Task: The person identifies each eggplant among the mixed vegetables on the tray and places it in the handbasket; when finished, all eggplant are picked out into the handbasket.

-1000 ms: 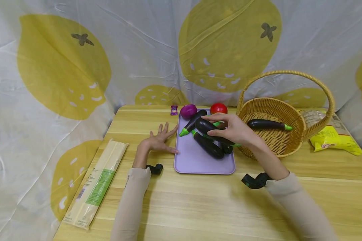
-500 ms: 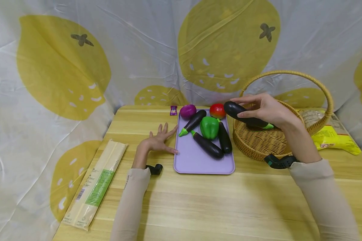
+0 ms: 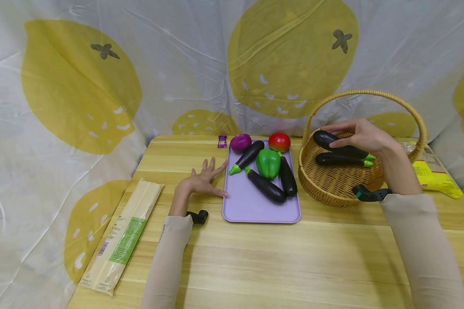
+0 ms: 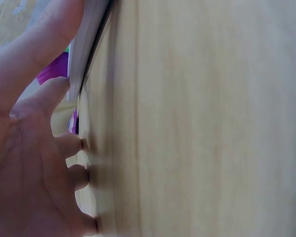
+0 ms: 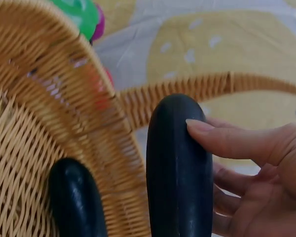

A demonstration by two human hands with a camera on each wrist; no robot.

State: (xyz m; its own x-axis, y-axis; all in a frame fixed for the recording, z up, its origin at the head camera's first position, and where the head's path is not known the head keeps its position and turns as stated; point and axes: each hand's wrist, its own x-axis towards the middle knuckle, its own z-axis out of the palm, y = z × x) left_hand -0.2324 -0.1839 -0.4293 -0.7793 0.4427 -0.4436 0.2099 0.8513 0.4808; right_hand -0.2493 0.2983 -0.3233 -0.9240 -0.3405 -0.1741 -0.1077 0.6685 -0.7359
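Pinching an eggplant (image 5: 175, 173) occupies the right hand (image 3: 367, 136); only the left wrist view shows the splayed left hand (image 4: 29, 168) palm-side.

Wooden table (image 3: 263, 262) bears tray (image 3: 247, 208), basket (image 3: 319, 189).

Glossy black eggplant (image 5: 180, 168) over wicker basket (image 3: 320, 189)

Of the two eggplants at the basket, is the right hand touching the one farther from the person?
Touching. The right wrist view shows the right hand with its thumb pressed on the farther eggplant, no gap visible.
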